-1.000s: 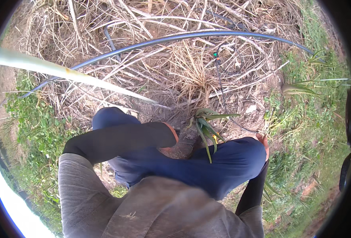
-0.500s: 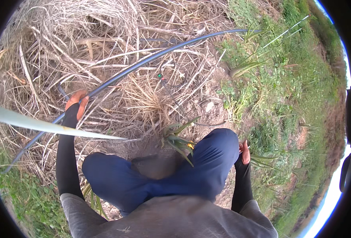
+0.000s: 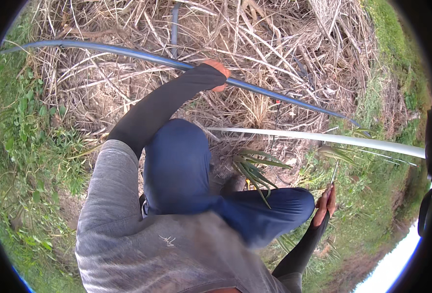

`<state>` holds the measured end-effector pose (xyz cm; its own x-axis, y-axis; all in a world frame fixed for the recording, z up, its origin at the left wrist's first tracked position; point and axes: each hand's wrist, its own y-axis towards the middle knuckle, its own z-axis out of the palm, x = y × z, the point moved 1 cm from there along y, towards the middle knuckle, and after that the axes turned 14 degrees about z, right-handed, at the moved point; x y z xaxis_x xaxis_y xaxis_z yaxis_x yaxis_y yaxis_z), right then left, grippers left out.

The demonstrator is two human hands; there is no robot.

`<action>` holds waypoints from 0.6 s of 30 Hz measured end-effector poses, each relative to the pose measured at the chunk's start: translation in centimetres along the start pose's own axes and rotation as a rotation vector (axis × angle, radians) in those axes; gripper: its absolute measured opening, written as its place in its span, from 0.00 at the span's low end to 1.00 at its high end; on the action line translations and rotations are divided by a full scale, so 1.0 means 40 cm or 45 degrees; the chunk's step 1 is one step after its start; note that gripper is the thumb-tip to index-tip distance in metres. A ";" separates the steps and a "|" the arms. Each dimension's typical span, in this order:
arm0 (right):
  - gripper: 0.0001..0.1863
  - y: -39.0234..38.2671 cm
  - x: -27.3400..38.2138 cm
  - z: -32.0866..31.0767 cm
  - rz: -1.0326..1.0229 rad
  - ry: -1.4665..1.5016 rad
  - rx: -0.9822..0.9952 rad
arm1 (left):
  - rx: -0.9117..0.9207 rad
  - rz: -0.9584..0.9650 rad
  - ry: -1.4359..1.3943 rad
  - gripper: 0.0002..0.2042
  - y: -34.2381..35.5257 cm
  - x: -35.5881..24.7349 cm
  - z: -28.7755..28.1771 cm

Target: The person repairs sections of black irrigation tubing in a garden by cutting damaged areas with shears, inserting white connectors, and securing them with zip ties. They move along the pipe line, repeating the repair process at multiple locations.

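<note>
My left hand (image 3: 218,73) is closed around a long blue-black irrigation hose (image 3: 269,91), which runs across the far side in front of me. The fingers are partly hidden behind the hose and wrist. By my right knee, my right hand (image 3: 326,205) is closed on a thin, pale, pointed tool (image 3: 334,172) that sticks up from the fist; its exact kind is unclear. A spiky green aloe-like plant (image 3: 255,168) grows from the soil between my knees and the hose.
A pale pole (image 3: 323,136) slants from the ground out to the right. Dry stalks (image 3: 269,39) cover the ground ahead, with a second pipe (image 3: 175,29) among them. Green weeds (image 3: 40,141) grow at left, and another spiky plant (image 3: 335,154) stands to the right.
My view and body have turned to the left. My left arm now reaches across ahead of me, its hand still on the hose. The thin tool in my right hand has come into clearer sight.
</note>
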<state>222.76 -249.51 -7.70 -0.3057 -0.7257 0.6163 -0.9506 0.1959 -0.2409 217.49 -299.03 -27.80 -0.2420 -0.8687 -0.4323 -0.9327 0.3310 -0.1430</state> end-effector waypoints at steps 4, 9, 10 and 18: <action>0.26 0.097 0.210 0.146 -0.165 -0.245 0.382 | 0.010 0.041 -0.008 0.15 0.003 0.009 0.019; 0.19 0.111 0.387 0.493 -0.555 -0.528 0.614 | 0.174 0.054 -0.030 0.16 0.053 0.027 0.025; 0.19 0.120 0.396 0.528 -0.650 -0.546 0.572 | 0.152 0.059 -0.069 0.16 0.072 0.016 0.019; 0.14 0.134 0.452 0.686 -0.795 -0.795 0.427 | 0.016 0.021 -0.245 0.17 0.076 0.065 0.080</action>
<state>213.62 -279.66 -18.42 0.4300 -0.8764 0.2168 -0.8378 -0.4769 -0.2657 214.89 -299.10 -32.22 -0.2008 -0.7770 -0.5966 -0.9254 0.3504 -0.1448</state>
